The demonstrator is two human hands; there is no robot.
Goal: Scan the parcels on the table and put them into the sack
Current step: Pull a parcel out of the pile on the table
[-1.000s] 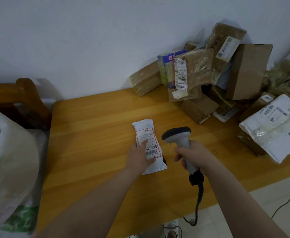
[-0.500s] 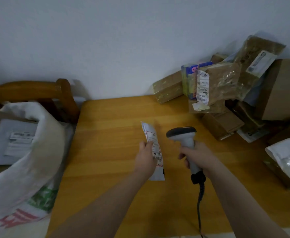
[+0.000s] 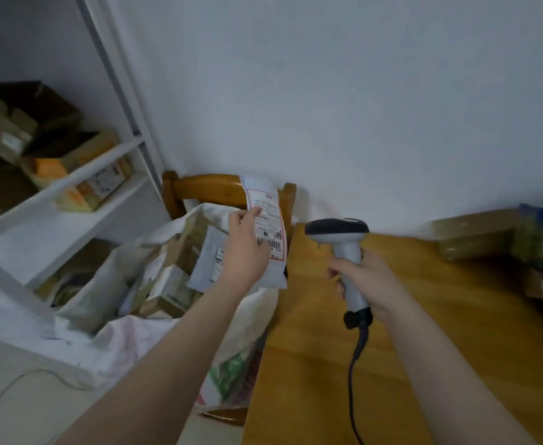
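Pouch: a white pouch (image 3: 268, 220) with a red-bordered label is held at the centre of the frame, just left of the table (image 3: 456, 316) edge and over the right side of the sack (image 3: 244, 326).
Long axis: nearly upright in the frame, with the barcode end low and the top end across the chair (image 3: 212, 187) back.
Left hand: the left hand (image 3: 246, 248) grips the pouch by its left edge.
Right hand: the right hand (image 3: 360, 277) is wrapped round the scanner (image 3: 344, 242) handle, right of centre and over the table.
Sack mouth: it lies below and to the left of the pouch, open, with boxes (image 3: 167, 277) already inside.
Nearer hand: the left hand is nearer; the right is well apart from the sack.
Likely move: lower the pouch down and to the left, barcode end first, then let go.
Left to do: parcels (image 3: 475, 232) lie at the right edge of the frame.
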